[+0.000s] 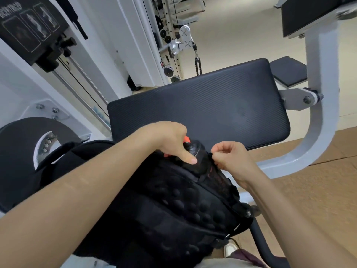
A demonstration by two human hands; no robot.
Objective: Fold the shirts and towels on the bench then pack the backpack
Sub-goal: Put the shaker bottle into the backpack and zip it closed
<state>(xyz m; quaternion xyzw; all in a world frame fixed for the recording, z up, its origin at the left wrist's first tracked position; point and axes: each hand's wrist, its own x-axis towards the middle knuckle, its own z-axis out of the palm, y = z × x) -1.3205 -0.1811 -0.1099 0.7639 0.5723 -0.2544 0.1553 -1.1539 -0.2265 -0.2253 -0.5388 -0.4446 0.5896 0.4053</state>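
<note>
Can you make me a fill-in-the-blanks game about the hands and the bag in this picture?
1. The backpack is the colour ____.
2. The bottle in the side pocket has an ____ cap.
3. The left hand is pushing down the ____.
4. The right hand pinches the mesh ____ open.

Missing words: black; orange; bottle; pocket

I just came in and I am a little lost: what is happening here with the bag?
A person is packing a black backpack that lies at the near end of a gym bench. The left hand pushes a dark bottle with an orange cap into the side mesh pocket, and the right hand pinches the pocket's edge. No shirts or towels show on the bench.
</note>
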